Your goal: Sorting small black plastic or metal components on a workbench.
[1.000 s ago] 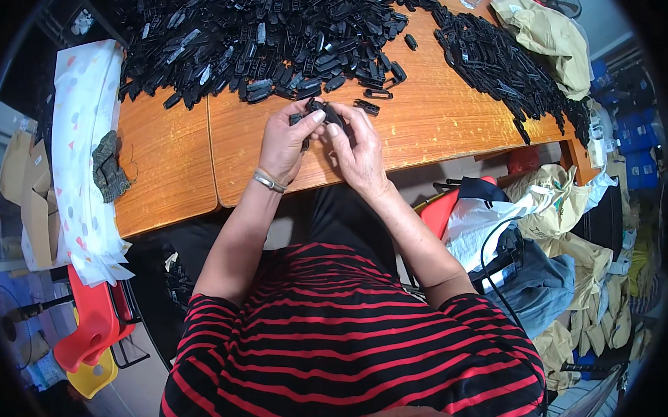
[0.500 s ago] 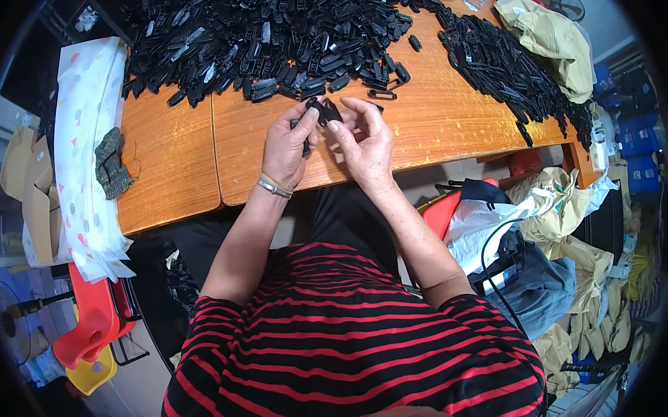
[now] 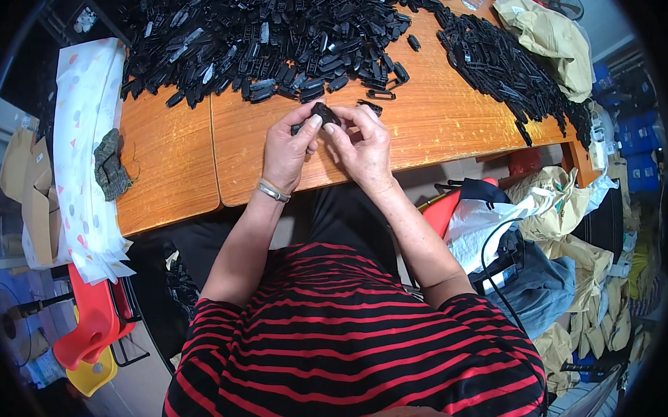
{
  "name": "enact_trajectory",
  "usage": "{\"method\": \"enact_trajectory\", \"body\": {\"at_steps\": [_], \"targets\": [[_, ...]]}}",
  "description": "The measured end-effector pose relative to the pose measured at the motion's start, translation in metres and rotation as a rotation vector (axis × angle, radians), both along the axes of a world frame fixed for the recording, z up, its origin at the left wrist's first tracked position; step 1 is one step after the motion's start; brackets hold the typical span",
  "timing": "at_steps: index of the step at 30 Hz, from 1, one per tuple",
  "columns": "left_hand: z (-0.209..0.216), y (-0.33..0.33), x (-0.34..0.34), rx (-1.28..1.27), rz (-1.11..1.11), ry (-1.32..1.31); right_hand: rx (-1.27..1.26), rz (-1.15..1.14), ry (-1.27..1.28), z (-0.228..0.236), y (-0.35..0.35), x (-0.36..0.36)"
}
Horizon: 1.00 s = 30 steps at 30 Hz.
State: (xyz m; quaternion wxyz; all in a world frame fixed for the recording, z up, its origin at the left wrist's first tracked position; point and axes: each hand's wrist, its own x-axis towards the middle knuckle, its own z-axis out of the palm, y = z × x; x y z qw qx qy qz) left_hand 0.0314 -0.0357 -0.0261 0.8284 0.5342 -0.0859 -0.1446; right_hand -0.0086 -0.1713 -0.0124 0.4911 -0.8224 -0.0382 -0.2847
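Pinching a black part (image 3: 326,113) between left hand (image 3: 285,148) and right hand (image 3: 366,150), above the near side of the counter (image 3: 428,101). Mostly closed in both hands, with thumbs and fingertips on the part. Also showing a dark bit (image 3: 296,129) by the left fingers, too covered to tell whether joined to the part.

Judging by the heaps, busy with one among very many: a big heap (image 3: 259,41) across the far side, a smaller heap (image 3: 497,66) along the right. Impossible to tell finished from unfinished between the two.

Scattered just beyond the fingers: a few loose parts (image 3: 381,95), probably only a slight hindrance. Draped over the left end: a dotted sheet (image 3: 83,138), with a grey-green cloth (image 3: 112,165) at its edge. Behind the smaller heap, a tan bag (image 3: 550,46); lower right, a red chair (image 3: 453,214) and clothes (image 3: 539,288).
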Motion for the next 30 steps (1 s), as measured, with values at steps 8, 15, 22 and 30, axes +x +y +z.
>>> {"method": "enact_trajectory", "body": {"at_steps": [8,15,22,30], "targets": [[0.003,0.001,-0.006,0.169,0.022,-0.104,-0.059,-0.086,-0.073,-0.013,0.013,-0.005],[0.01,-0.001,0.006,0.096,-0.179,-0.053,0.166,0.089,0.07,-0.024,0.018,-0.006],[0.017,-0.019,0.029,0.241,-0.261,0.103,0.422,0.218,0.395,-0.009,-0.058,0.004],[0.015,-0.084,0.038,1.099,0.019,-1.175,-0.687,-0.078,0.238,0.007,-0.103,0.05]]}}
